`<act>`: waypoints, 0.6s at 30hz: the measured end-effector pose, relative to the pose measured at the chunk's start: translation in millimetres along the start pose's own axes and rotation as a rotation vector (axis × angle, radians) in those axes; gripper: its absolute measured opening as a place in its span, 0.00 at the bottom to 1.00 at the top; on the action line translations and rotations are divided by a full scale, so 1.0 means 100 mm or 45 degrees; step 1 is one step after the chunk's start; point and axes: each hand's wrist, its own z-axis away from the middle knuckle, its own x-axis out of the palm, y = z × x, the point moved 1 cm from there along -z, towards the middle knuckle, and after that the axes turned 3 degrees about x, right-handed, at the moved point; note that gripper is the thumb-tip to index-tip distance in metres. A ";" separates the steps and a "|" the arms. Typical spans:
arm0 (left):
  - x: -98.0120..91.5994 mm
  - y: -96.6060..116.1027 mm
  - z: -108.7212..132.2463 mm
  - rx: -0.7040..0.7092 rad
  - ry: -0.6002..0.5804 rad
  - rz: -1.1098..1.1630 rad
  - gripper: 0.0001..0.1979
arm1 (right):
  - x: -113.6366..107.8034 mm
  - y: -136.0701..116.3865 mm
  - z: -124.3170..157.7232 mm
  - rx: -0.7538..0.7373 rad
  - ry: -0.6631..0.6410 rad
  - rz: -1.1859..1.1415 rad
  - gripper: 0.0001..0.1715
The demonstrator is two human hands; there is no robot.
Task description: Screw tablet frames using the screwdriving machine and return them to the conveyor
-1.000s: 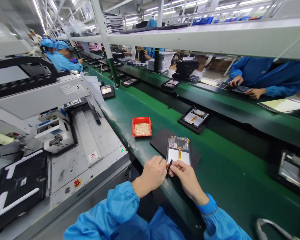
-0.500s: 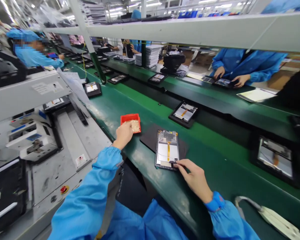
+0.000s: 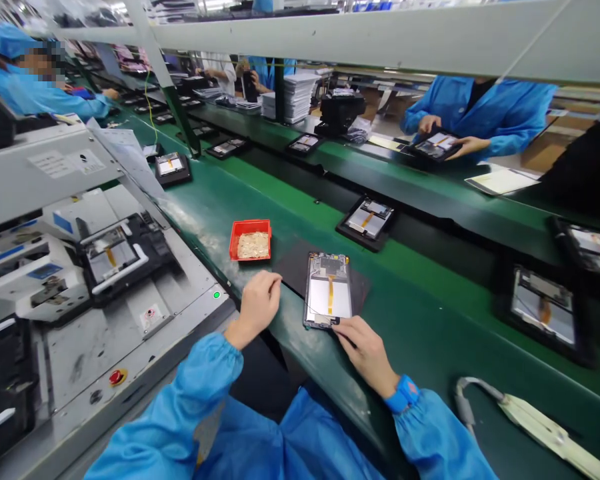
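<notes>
An opened tablet (image 3: 329, 291), its back off and an orange flex cable down its middle, lies on a dark mat (image 3: 361, 285) at the bench's near side. My right hand (image 3: 367, 352) grips its lower right corner with thumb and index finger, by a small black part. Left of the tablet, my left hand (image 3: 258, 303) is closed with fingertips pinched together; anything between them is too small to make out. Just beyond that hand stands a red tray (image 3: 234, 241) holding a pile of small pale pieces (image 3: 253, 245).
More opened tablets (image 3: 367, 219) in black holders line the dark conveyor strip. A grey machine (image 3: 180, 273) with a loaded fixture (image 3: 125, 257) stands left. A pale handheld tool (image 3: 540, 423) with a cable lies right. Across the line, a co-worker (image 3: 475, 120) holds another tablet.
My left hand has come out of the red tray and back toward me, fingers pinched. My right hand stays at the tablet's corner. A loaded fixture has slid out on the machine.
</notes>
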 end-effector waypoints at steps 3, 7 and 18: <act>0.08 0.23 0.31 0.131 -0.118 0.112 0.13 | 0.02 0.05 0.04 -0.047 -0.038 0.072 0.12; 0.27 0.42 0.62 0.435 -0.511 -0.009 0.20 | 0.01 0.09 0.07 -0.075 -0.157 0.242 0.13; 0.40 0.57 0.71 0.488 -0.648 -0.197 0.20 | -0.16 0.03 0.05 -0.002 -0.371 0.559 0.26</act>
